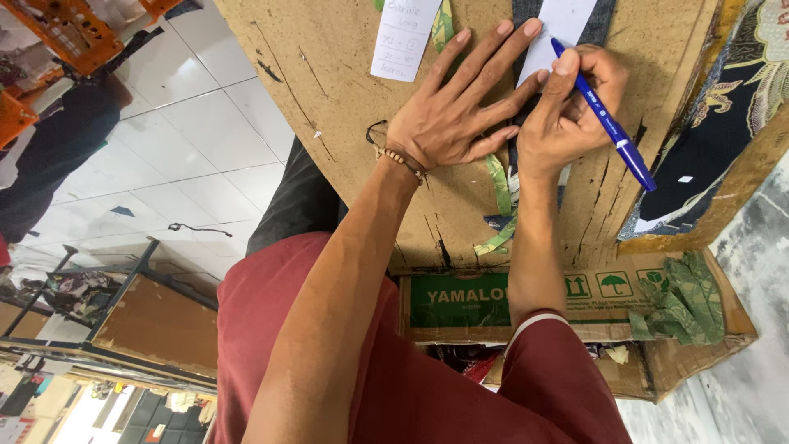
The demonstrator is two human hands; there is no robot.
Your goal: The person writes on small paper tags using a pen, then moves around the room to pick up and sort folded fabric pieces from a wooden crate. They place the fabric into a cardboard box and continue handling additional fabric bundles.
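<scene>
The left hand [448, 123] lies flat, fingers spread, pinning a white paper slip [559, 33] to the brown worktop [329, 90]. The right hand [567, 115] grips a blue pen [604, 119], tip on the slip, which looks blank; another slip [404, 37] nearby already carries writing.

We see a worn brown board [345, 74] carrying two white paper slips [403, 37] [559, 25], a green patterned strip [498, 185], dark batik cloth [723, 107], and both hands [448, 119] [567, 115] resting on top.
</scene>
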